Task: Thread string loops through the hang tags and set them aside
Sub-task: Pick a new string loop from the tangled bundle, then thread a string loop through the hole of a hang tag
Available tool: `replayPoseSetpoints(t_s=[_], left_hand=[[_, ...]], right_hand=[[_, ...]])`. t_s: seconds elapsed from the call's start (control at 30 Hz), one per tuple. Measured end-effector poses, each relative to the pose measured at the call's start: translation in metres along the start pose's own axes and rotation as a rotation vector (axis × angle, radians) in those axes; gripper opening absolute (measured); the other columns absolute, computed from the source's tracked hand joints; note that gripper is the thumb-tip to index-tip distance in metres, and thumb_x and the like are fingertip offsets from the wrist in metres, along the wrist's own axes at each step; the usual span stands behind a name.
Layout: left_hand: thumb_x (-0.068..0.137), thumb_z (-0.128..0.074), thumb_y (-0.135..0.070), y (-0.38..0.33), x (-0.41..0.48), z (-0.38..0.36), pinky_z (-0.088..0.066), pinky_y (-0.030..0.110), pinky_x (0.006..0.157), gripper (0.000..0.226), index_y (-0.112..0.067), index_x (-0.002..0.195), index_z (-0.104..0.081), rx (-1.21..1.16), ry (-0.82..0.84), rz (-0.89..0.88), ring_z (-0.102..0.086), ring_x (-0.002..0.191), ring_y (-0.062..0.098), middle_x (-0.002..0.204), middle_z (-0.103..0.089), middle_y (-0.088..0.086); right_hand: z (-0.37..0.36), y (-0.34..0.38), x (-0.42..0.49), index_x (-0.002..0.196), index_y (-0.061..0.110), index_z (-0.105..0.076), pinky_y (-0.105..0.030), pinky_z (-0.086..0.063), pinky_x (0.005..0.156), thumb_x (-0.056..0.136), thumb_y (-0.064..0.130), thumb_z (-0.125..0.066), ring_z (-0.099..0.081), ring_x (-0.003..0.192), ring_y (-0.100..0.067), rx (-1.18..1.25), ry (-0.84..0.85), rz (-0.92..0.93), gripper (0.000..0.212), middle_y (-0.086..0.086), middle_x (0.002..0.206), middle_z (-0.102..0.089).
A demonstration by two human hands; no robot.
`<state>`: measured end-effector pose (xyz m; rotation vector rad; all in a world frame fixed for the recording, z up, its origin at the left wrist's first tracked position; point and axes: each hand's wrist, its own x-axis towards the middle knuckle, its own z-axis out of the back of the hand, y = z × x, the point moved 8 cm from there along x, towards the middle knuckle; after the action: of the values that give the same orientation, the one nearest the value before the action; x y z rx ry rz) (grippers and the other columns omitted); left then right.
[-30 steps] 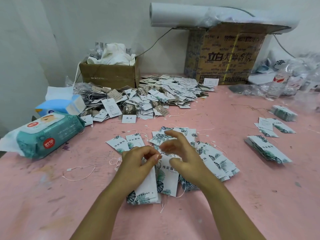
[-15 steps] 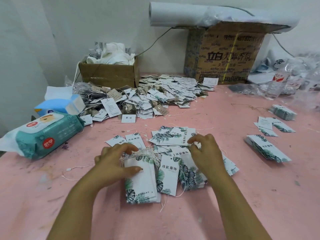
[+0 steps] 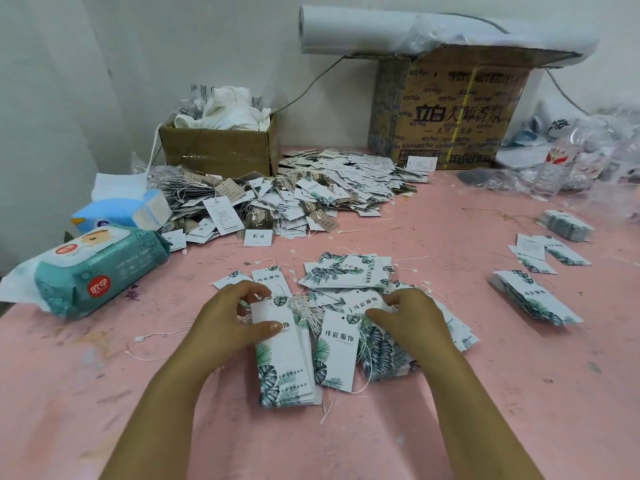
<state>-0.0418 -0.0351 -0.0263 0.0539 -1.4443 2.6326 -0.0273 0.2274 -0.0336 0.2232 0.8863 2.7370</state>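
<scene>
My left hand (image 3: 232, 327) grips the threaded tag stack (image 3: 287, 368) on the pink worktop (image 3: 519, 393), fingers clamped to keep it squared, I judge; my right hand (image 3: 412, 320) pinches a loose tag (image 3: 363, 303) alongside.

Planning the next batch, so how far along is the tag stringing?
Done: a strung stack, strings bunched at its top, held by the left hand. In hand: the right hand pinches a tag from the loose pile. Left: that pile, and side stacks showing no strings.
</scene>
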Motion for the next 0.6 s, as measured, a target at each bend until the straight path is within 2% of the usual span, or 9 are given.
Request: replayPoseSetpoints(t_s=[0.03, 0.13, 0.2, 0.27, 0.33, 0.4, 0.47, 0.53, 0.6], left_hand=[[0.067, -0.082, -0.013, -0.001, 0.000, 0.000, -0.041, 0.013, 0.055, 0.039, -0.025, 0.098, -0.062, -0.052, -0.008, 0.011, -0.049, 0.077, 0.010, 0.096, -0.053, -0.005], [0.070, -0.077, 0.001, -0.003, 0.000, -0.001, -0.049, 0.019, 0.049, 0.037, -0.023, 0.095, -0.064, -0.275, -0.035, 0.041, -0.054, 0.071, 0.013, 0.098, -0.057, 0.000], [0.072, -0.073, 0.005, -0.006, 0.000, 0.000, -0.052, 0.019, 0.053, 0.036, -0.021, 0.094, -0.064, -0.388, -0.065, 0.036, -0.060, 0.064, 0.007, 0.095, -0.061, 0.002], [0.075, -0.071, 0.005, -0.007, -0.001, 0.000, -0.052, 0.019, 0.054, 0.033, -0.021, 0.094, -0.064, -0.471, -0.095, 0.039, -0.062, 0.063, 0.006, 0.088, -0.066, 0.005], [0.078, -0.068, 0.002, -0.007, -0.001, 0.000, -0.051, 0.021, 0.053, 0.030, -0.023, 0.094, -0.063, -0.520, -0.118, 0.050, -0.063, 0.067, 0.013, 0.082, -0.070, 0.006], [0.081, -0.066, 0.002, -0.008, -0.002, -0.003, -0.048, 0.023, 0.052, 0.027, -0.022, 0.093, -0.063, -0.552, -0.136, 0.053, -0.063, 0.068, 0.017, 0.079, -0.071, 0.006], [0.082, -0.064, 0.002, -0.011, -0.003, -0.006, -0.047, 0.021, 0.049, 0.025, -0.021, 0.091, -0.063, -0.565, -0.151, 0.048, -0.062, 0.067, 0.017, 0.081, -0.071, 0.010], [0.082, -0.065, 0.001, -0.015, -0.005, -0.011, -0.047, 0.019, 0.048, 0.024, -0.022, 0.089, -0.064, -0.553, -0.154, 0.036, -0.063, 0.065, 0.013, 0.084, -0.070, 0.013], [0.082, -0.066, -0.001, -0.019, -0.006, -0.016, -0.049, 0.019, 0.049, 0.024, -0.025, 0.088, -0.064, -0.539, -0.157, 0.023, -0.063, 0.064, 0.009, 0.086, -0.070, 0.010]], right_hand=[[0.002, 0.001, 0.000, 0.096, -0.002, -0.064, -0.035, -0.048, 0.074, 0.078, 0.030, -0.069, -0.063, 0.086, -0.032, 0.013, -0.019, 0.010, 0.037, -0.016, 0.097, -0.066], [0.007, 0.004, 0.000, 0.094, 0.013, -0.062, -0.031, -0.044, 0.064, 0.079, 0.026, -0.068, -0.062, 0.072, -0.027, 0.111, -0.032, 0.012, 0.021, 0.002, 0.080, -0.056], [0.006, 0.003, 0.003, 0.086, 0.010, -0.061, -0.038, -0.049, 0.062, 0.081, 0.021, -0.066, -0.060, 0.066, -0.028, 0.234, -0.008, -0.004, 0.013, 0.003, 0.070, -0.050], [0.006, 0.002, 0.005, 0.079, 0.003, -0.057, -0.045, -0.050, 0.060, 0.083, 0.019, -0.063, -0.055, 0.053, -0.024, 0.323, -0.002, 0.001, 0.017, -0.001, 0.060, -0.039], [0.008, 0.002, 0.006, 0.069, 0.003, -0.050, -0.038, -0.035, 0.054, 0.085, 0.021, -0.062, -0.056, 0.048, -0.025, 0.371, -0.017, 0.015, 0.027, -0.001, 0.057, -0.027], [0.012, 0.006, 0.005, 0.063, 0.004, -0.043, -0.029, -0.022, 0.056, 0.086, 0.021, -0.062, -0.038, 0.043, -0.022, 0.483, -0.043, 0.061, 0.035, -0.001, 0.055, -0.023], [0.012, 0.015, 0.002, 0.063, -0.003, -0.043, -0.027, -0.020, 0.054, 0.087, 0.020, -0.062, -0.024, 0.050, -0.017, 0.672, -0.008, 0.101, 0.039, -0.004, 0.056, -0.024], [0.008, 0.025, -0.003, 0.064, -0.007, -0.050, -0.022, -0.027, 0.050, 0.087, 0.021, -0.063, -0.031, 0.051, -0.016, 0.791, 0.081, 0.124, 0.038, -0.008, 0.056, -0.034], [0.000, 0.036, -0.010, 0.061, 0.001, -0.061, -0.014, -0.036, 0.046, 0.086, 0.021, -0.063, -0.045, 0.047, -0.014, 0.830, 0.184, 0.155, 0.032, -0.006, 0.053, -0.050]])
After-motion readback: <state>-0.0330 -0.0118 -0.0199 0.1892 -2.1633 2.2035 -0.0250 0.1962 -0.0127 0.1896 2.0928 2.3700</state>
